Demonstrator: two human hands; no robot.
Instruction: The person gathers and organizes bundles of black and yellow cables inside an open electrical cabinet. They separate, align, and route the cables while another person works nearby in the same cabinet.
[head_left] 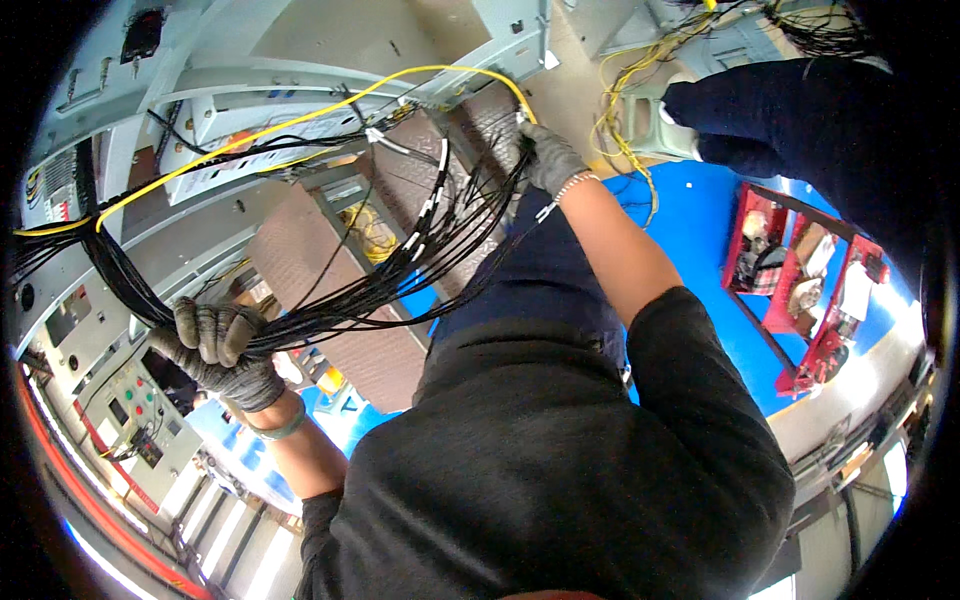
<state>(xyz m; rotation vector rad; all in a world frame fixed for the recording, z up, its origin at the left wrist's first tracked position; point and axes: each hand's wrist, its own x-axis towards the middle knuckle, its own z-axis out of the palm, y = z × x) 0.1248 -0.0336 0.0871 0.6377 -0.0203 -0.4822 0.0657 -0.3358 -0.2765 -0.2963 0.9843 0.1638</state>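
Note:
A thick bundle of black wires (pixel 400 285) with white sleeves sags in an arc between my two gloved hands. My left hand (pixel 222 345), in a grey glove, is wrapped round the bundle at the lower left. Farther right and higher up, my right hand (pixel 550 160), also gloved, is closed on the wires near their ends. A yellow cable (pixel 330 105) arches above the bundle and comes down at my right fingertips; whether they grip it too, I cannot tell. From my left hand the wires run up to the cabinet's left side.
A grey metal cabinet frame (pixel 400 50) spans the upper left, with brown textured panels (pixel 310 265) below. A panel with buttons (pixel 135 410) stands at the lower left. On the blue floor mat (pixel 665 250) lies a red toolbox (pixel 785 375). Another person's dark-clothed legs (pixel 800 110) are near a pale green stool (pixel 650 125).

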